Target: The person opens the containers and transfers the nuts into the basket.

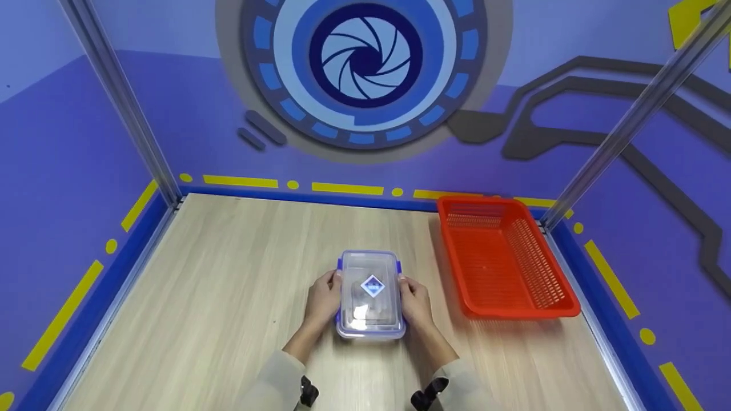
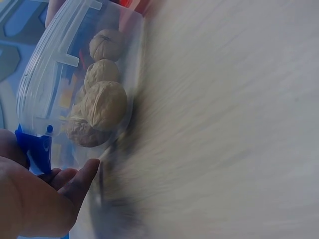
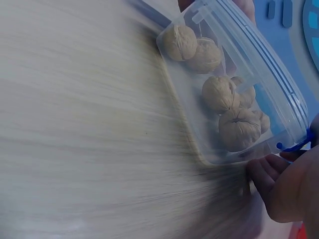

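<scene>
A clear plastic food container (image 1: 372,294) with blue side latches and a diamond-shaped label on its lid is at the middle of the table. My left hand (image 1: 324,298) grips its left side, thumb up by the latch and fingers low on the wall. On the opposite side, my right hand (image 1: 416,302) holds it the same way. Several walnuts (image 2: 104,105) lie inside, seen through the wall in both wrist views. The lid (image 3: 259,55) is on the container. In the right wrist view, the blue latch (image 3: 297,144) shows beside the right hand.
A red plastic basket (image 1: 485,279) with perforated sides stands at the right of the wooden table (image 1: 228,274). Blue printed panels (image 1: 171,114) enclose the back and both sides, with metal posts at the corners.
</scene>
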A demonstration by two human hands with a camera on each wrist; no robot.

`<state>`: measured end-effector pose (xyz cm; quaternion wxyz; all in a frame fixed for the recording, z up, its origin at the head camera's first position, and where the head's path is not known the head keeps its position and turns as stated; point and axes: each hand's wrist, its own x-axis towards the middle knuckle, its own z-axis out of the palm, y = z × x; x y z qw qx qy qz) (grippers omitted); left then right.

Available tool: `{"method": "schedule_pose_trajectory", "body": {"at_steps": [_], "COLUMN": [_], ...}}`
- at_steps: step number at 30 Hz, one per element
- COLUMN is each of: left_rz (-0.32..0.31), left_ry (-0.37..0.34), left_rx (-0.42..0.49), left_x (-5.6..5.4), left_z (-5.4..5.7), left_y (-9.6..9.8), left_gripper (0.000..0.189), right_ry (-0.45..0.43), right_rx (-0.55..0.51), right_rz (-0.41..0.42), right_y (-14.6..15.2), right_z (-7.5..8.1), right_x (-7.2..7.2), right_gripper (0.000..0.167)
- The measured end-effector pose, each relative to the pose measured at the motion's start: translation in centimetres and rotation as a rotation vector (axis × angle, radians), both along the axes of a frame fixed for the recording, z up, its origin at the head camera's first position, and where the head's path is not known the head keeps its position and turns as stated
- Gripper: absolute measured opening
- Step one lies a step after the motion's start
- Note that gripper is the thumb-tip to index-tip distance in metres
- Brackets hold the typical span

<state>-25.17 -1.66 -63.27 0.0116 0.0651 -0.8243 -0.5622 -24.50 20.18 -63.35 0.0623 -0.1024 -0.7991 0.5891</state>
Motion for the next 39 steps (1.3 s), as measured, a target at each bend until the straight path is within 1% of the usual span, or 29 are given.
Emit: {"method": "schedule_pose_trajectory", "body": {"at_steps": [4, 7, 11, 14, 18, 21, 26, 30, 33, 36, 39], "left_rz": [0.0, 0.001, 0.013, 0.029, 0.048, 0.061, 0.047, 0.034, 0.032, 0.034, 0.035], "left_ry": [0.018, 0.017, 0.032, 0.059, 0.112, 0.151, 0.143, 0.154, 0.17, 0.169, 0.158], "left_rx": [-0.033, -0.057, -0.108, -0.169, -0.229, -0.259, -0.284, -0.315, -0.316, -0.273, -0.236], "left_x": [0.0, -0.1, -0.2, -0.2, 0.0, 0.0, -0.1, -0.1, -0.1, -0.3, -0.4], "left_z": [0.3, 0.6, 1.0, 1.2, 1.4, 1.5, 1.2, 1.0, 0.8, 0.5, 0.5], "left_y": [0.0, 0.1, 0.3, 0.5, 0.7, 0.8, 0.9, 0.7, 0.5, 0.4, 0.4], "left_gripper": [0.042, 0.041, 0.037, 0.032, 0.031, 0.033, 0.034, 0.035, 0.036, 0.034, 0.031], "right_ry": [0.009, 0.011, 0.028, 0.049, 0.064, 0.07, 0.067, 0.06, 0.066, 0.062, 0.045], "right_rx": [0.035, 0.045, 0.073, 0.117, 0.168, 0.186, 0.203, 0.204, 0.21, 0.205, 0.181], "right_rz": [-0.006, -0.019, -0.028, -0.027, -0.028, -0.033, -0.064, -0.067, -0.05, -0.03, -0.004], "right_y": [-0.1, -0.2, -0.2, -0.1, -0.1, -0.1, -0.2, -0.3, -0.2, -0.1, 0.1], "right_z": [0.1, 0.2, 0.2, 0.2, 0.2, 0.1, 0.0, 0.0, 0.0, 0.1, 0.3], "right_x": [0.0, 0.0, -0.1, -0.2, -0.4, -0.4, -0.2, -0.1, -0.2, -0.2, -0.3], "right_gripper": [0.034, 0.032, 0.03, 0.029, 0.033, 0.035, 0.028, 0.028, 0.027, 0.026, 0.028]}}
